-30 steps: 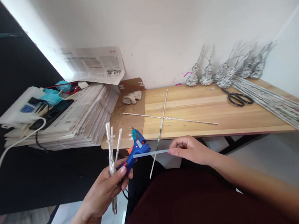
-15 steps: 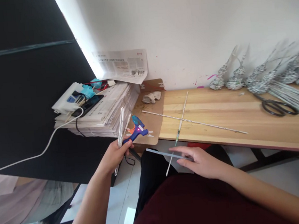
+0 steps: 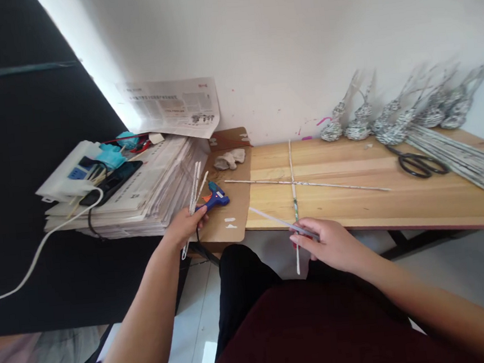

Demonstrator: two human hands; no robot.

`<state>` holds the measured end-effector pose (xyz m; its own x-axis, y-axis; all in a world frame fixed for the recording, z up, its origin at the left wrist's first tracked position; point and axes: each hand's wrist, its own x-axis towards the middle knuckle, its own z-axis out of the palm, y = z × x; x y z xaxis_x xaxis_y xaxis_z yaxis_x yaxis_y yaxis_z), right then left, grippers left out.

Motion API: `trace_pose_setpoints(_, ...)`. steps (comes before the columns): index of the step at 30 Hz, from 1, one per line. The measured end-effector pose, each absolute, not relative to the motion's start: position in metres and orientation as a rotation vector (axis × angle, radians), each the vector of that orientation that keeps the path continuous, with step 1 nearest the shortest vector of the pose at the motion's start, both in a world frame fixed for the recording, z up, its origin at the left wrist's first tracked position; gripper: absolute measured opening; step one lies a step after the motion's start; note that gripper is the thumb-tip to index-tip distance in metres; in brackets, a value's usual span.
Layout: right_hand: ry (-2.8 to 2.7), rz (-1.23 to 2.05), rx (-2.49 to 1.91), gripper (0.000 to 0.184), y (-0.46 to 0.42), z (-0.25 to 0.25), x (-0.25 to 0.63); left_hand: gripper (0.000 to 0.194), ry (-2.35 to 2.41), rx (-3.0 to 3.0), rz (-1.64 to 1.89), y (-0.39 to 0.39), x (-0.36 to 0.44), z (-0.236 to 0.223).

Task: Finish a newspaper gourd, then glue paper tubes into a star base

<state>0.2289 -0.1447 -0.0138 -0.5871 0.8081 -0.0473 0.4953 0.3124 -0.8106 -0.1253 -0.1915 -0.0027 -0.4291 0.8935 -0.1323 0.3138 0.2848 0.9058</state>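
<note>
My left hand (image 3: 185, 227) is closed around the handle of a blue glue gun (image 3: 215, 199) and several thin rolled-paper sticks (image 3: 193, 190). The gun is over the brown board at the table's left end. In my right hand (image 3: 330, 241) is a translucent glue stick (image 3: 273, 218), slanting up to the left from my fingers. Two long rolled-paper sticks form a cross on the wooden table: one lies crosswise (image 3: 344, 186), the other (image 3: 291, 163) points towards me. The near end of that second stick juts past the table edge at my right fingertips; whether they grip it, I cannot tell.
A tall stack of newspapers (image 3: 154, 195) at left carries a white power strip (image 3: 69, 171) and a phone (image 3: 117, 181). A crumpled cloth (image 3: 229, 159) rests on the brown board (image 3: 238, 204). Black scissors (image 3: 422, 163), woven gourd shapes (image 3: 358, 123) and bundled paper sticks (image 3: 464, 156) occupy the right.
My left hand has carried the glue gun forward over the brown board. The glue stick, earlier level beside the gun, now slants in my right hand. The stick pointing towards me has swung straighter.
</note>
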Motion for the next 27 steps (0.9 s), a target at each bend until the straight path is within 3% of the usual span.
trace_pose_setpoints(5, -2.267, 1.024, -1.235, 0.021, -0.139, -0.008, 0.240, 0.056, 2.020, 1.147, 1.038, -0.167, -0.139, -0.012)
trace_pose_setpoints(9, -2.260, 0.955, -1.266, 0.030, -0.127, -0.004, 0.253, 0.042, 2.381, 1.472, 0.756, -0.159, -0.146, -0.008)
trace_pose_setpoints(13, -2.288, 0.630, -1.414, 0.031, -0.090, 0.006, 0.270, 0.039, 2.659, 1.857, 0.746, -0.163, -0.119, 0.004)
trace_pose_setpoints(16, -2.317, 0.475, -1.551, 0.027, -0.050, 0.010, 0.271, 0.030, 2.394, 2.189, 0.894, -0.161, -0.074, 0.004)
trace_pose_setpoints(20, -2.376, 0.326, -1.552, 0.020, -0.002, 0.010, 0.251, 0.036, 1.780, 2.660, 0.628, -0.146, -0.009, -0.006)
trace_pose_setpoints(27, -2.425, 0.448, -1.677, 0.034, 0.037, 0.004, 0.216, 0.039, 1.666, 2.782, 0.301, -0.101, 0.034, -0.014)
